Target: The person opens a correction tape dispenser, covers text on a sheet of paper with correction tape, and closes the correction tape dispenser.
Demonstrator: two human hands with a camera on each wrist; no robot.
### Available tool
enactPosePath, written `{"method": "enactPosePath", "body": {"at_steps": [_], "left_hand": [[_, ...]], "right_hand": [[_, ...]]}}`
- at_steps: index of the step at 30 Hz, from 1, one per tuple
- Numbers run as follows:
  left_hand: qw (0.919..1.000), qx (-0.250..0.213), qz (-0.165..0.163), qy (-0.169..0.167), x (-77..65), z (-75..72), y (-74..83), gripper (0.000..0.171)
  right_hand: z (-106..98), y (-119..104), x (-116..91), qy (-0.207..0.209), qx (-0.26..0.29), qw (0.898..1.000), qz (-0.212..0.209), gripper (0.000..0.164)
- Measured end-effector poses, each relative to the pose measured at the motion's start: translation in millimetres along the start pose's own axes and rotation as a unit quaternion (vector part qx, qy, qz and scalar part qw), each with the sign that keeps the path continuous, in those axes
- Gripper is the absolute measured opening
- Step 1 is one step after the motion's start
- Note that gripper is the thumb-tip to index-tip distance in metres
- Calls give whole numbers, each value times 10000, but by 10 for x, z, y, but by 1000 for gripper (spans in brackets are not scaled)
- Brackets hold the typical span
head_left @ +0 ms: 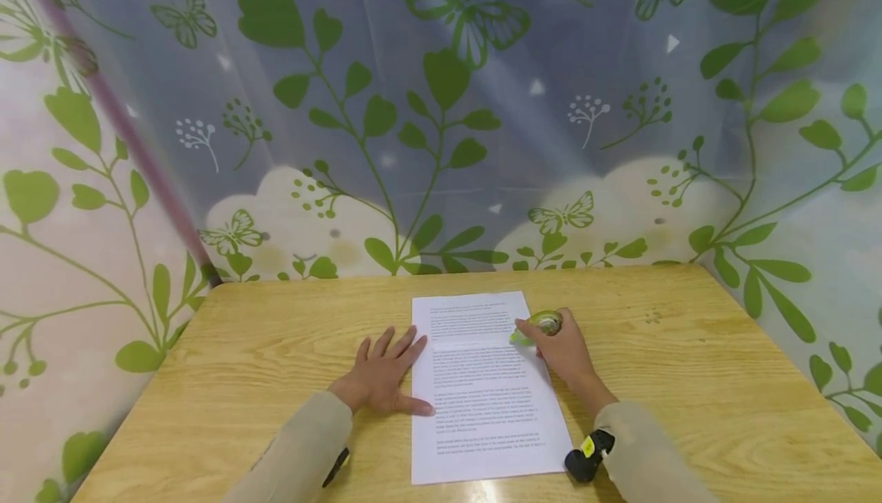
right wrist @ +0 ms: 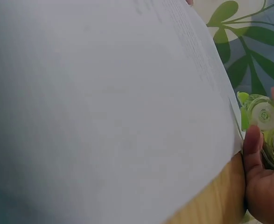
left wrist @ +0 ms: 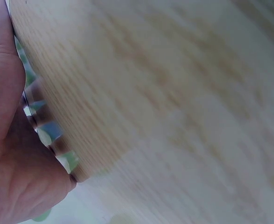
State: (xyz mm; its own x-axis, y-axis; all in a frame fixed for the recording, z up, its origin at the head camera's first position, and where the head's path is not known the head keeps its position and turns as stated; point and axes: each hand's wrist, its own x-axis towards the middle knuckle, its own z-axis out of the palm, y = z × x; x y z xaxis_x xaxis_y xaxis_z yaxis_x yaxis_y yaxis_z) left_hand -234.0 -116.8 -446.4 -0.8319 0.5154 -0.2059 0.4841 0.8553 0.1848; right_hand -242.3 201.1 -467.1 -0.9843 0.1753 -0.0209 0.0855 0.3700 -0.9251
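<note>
A printed sheet of paper (head_left: 482, 388) with several paragraphs lies on the wooden table. My left hand (head_left: 386, 373) rests spread on its left edge, thumb across the margin and fingertips by the upper side. In the left wrist view, the left hand (left wrist: 10, 116) shows at the far left, beside the wood. A green see-through correction tape dispenser (right wrist: 263, 116) is gripped in my right hand (head_left: 568, 350), thumb along its side. Its tip sits at the right end of a text line, near the gap between the upper paragraphs. The right wrist view shows the paper (right wrist: 118, 107) up close.
The wooden table (head_left: 289, 319) extends around the sheet on both sides. Behind it hangs a curtain (head_left: 551, 128) printed with leaves and butterflies, which also covers both sides. A black wrist device (head_left: 589, 455) sits by the right sleeve, over the paper's lower right corner.
</note>
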Motion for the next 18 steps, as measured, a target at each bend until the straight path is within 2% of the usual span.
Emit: {"method": "enactPosePath", "body": {"at_steps": [18], "left_hand": [[10000,-39,43,34,5,8,-5,113]], "right_hand": [[32,-39,-11,-2,-762,9966,-325,59]]}}
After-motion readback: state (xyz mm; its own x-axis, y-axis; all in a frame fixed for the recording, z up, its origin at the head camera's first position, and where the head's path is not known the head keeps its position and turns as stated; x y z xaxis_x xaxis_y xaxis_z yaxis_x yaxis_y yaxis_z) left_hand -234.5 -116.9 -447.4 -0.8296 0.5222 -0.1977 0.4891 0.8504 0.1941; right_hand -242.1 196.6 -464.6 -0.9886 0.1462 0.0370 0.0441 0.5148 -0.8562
